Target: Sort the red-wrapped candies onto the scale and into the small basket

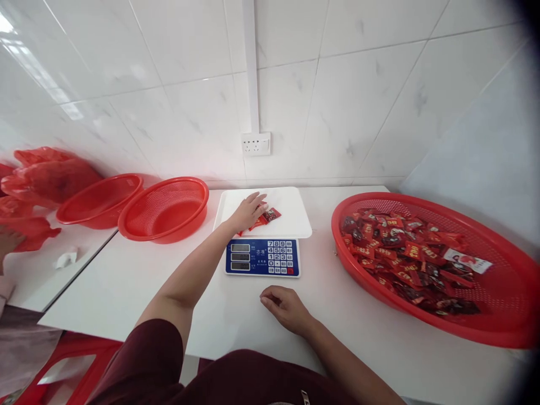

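Observation:
My left hand (248, 214) lies over a few small red snack packets (272, 215) on the white weighing pan (291, 211) of a scale. Its fingers are stretched out and touch the packets, some of which are partly hidden under it. In front of the pan is the scale's blue keypad and display panel (262, 257). My right hand (287, 308) rests on the white table just below the panel, fingers curled in with nothing visible in them.
At right, a large red basket (502, 298) holds many similar red packets and a white card (467, 260). Two red baskets, one nearer (164, 233) and one farther (99, 219), stand left. Beyond are red plastic bags (50, 177) and another person's hand (9, 241). A socket (256, 144) is on the tiled wall.

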Demonstrator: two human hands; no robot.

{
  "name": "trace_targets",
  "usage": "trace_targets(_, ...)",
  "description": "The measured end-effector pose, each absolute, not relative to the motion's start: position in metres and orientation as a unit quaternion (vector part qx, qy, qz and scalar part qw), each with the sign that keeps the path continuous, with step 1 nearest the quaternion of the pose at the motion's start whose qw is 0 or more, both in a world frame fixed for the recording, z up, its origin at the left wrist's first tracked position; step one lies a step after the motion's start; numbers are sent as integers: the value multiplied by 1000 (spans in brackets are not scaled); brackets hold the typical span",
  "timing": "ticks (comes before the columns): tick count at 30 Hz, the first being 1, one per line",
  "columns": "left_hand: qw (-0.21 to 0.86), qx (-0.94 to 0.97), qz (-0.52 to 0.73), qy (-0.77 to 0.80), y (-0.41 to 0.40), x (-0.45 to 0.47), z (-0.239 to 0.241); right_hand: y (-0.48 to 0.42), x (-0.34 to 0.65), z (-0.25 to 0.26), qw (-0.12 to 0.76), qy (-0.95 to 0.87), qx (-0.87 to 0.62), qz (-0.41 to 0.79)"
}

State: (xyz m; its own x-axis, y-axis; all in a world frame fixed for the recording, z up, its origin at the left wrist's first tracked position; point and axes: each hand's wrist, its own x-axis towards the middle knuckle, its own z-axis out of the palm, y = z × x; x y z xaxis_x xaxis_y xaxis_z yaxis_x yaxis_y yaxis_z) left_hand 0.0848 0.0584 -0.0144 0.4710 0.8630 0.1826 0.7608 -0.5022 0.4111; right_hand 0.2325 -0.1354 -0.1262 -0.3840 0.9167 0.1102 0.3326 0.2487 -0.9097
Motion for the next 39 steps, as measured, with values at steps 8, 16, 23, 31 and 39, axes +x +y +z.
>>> trace_targets(8,196,808,65,552,37,27,15,-138,231,-126,336,-718,-426,436)
trace_targets(16,212,793,102,562,26,39,-1,-138,229,-126,323,-723,-426,438)
trace_targets(23,234,773,255,532,33,60,-4,-136,232,-126,337,-710,-446,429)
trace_targets(31,286,723,336,531,34,63,-3,-139,230,-124,336,-720,-431,428)
trace_targets(39,141,821,262,487,25,73,-10,-137,231,-123,337,-722,-435,420)
